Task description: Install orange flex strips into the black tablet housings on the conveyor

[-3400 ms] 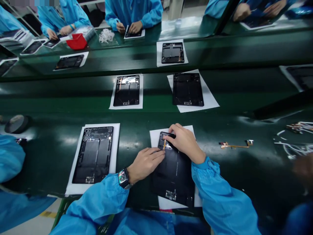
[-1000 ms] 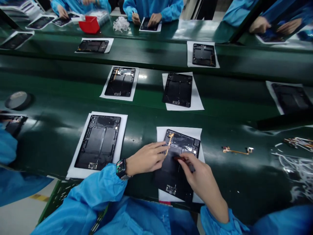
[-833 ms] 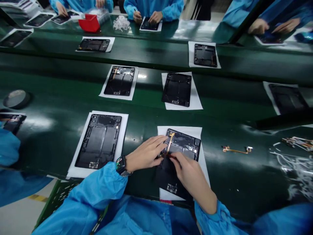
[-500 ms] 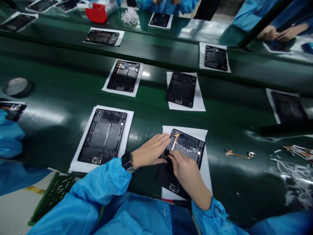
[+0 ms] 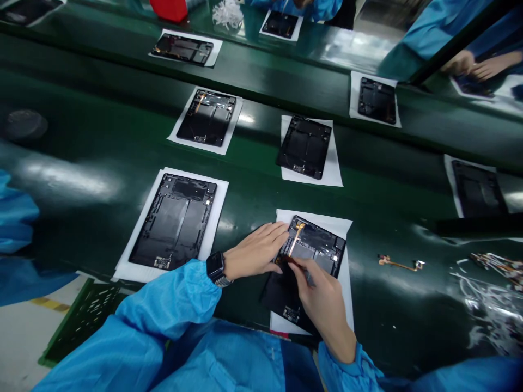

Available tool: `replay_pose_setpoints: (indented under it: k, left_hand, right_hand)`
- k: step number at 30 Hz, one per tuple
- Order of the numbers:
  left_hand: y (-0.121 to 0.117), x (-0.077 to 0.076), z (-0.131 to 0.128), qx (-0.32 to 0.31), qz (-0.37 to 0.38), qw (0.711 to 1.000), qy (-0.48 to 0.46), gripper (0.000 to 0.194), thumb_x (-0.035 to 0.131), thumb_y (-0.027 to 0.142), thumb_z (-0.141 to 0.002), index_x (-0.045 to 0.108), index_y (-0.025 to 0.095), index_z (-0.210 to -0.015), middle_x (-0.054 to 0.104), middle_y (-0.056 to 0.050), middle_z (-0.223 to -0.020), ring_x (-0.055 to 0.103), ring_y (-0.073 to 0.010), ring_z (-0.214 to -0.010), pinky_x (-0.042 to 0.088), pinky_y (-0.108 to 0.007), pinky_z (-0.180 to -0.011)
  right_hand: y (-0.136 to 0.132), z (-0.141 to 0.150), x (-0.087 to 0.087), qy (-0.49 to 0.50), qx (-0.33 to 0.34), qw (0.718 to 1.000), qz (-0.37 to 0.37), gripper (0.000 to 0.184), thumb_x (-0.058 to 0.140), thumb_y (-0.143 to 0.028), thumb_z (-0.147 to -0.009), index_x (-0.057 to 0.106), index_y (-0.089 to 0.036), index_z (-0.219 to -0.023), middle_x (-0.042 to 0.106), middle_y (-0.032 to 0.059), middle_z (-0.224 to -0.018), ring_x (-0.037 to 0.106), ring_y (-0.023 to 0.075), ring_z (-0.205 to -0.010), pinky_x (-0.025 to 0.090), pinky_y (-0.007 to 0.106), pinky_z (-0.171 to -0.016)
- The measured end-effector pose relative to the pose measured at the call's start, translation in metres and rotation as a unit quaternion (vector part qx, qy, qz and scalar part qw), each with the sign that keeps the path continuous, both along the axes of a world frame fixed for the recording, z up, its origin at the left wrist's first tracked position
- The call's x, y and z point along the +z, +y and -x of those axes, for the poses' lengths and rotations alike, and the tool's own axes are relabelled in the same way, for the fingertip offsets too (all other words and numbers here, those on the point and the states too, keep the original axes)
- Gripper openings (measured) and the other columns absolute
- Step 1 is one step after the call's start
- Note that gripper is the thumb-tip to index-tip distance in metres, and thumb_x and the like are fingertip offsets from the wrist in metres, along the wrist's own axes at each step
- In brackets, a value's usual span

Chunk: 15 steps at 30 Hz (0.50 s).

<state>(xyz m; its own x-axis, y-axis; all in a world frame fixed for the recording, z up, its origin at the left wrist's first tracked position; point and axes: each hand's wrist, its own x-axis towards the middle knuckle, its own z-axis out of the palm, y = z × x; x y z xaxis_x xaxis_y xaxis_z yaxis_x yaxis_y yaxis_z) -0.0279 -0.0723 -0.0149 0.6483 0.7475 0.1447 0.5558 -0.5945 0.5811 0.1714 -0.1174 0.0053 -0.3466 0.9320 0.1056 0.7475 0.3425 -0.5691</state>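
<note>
In front of me a black tablet housing (image 5: 322,239) lies tilted on a white sheet (image 5: 347,288), its inner side up. A gold-orange flex cable (image 5: 296,239) runs down along its upper left part. My left hand (image 5: 257,253) rests at the housing's left edge, fingers stretched out and thumb apart. The fingers of my right hand (image 5: 324,305) are pinched at the lower end of the flex cable, over the left middle of the housing. The fingertips partly hide that end. A loose flex cable (image 5: 400,264) lies on the green bench to the right.
Another housing (image 5: 174,218) on a white sheet lies to my left. Two more, a left one (image 5: 208,117) and a right one (image 5: 305,147), lie ahead. Several flex cables (image 5: 496,264) and white strips (image 5: 490,310) are piled at right. Co-workers in blue sleeves (image 5: 433,32) sit across.
The view has shifted slightly. My right fingers still pinch near the cable's lower end, where a brown-orange piece now shows more at the fingertips. My left hand stays at the housing's edge.
</note>
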Motion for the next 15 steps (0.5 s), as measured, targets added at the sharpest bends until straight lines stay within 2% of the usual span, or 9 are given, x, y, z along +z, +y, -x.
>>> replay_pose_setpoints:
  k: [7, 11, 15]
  left_hand:
    - [0.001, 0.001, 0.000, 0.002, 0.004, 1.000, 0.009, 0.087, 0.083, 0.036, -0.072, 0.032, 0.011, -0.138, 0.036, -0.024, -0.149, 0.026, -0.0311, -0.145, 0.027, -0.045, -0.119]
    - [0.001, -0.001, -0.001, 0.004, 0.007, 1.000, 0.012, 0.087, 0.083, 0.033, -0.072, 0.031, 0.011, -0.139, 0.036, -0.023, -0.149, 0.026, -0.0311, -0.145, 0.027, -0.045, -0.119]
    - [0.001, -0.004, -0.001, 0.002, 0.004, 1.000, 0.001, 0.086, 0.082, 0.032, -0.073, 0.031, 0.010, -0.139, 0.037, -0.023, -0.149, 0.025, -0.0303, -0.146, 0.027, -0.045, -0.119]
  right_hand:
    - [-0.007, 0.002, -0.008, 0.016, 0.006, 1.000, -0.011, 0.013, 0.050, -0.018, -0.098, 0.060, -0.019, -0.106, 0.071, 0.0066, -0.097, 0.069, 0.0188, -0.087, 0.053, 0.028, -0.076]
    - [-0.002, 0.010, -0.003, -0.040, 0.021, 0.998, -0.035, 0.015, 0.046, -0.017, -0.099, 0.060, -0.018, -0.103, 0.070, 0.0069, -0.092, 0.068, 0.0182, -0.080, 0.050, 0.027, -0.068]
    - [0.007, 0.024, 0.004, -0.133, 0.050, 0.989, -0.047, 0.019, 0.042, -0.014, -0.097, 0.060, -0.017, -0.091, 0.067, 0.0063, -0.079, 0.064, 0.0184, -0.065, 0.041, 0.027, -0.055]
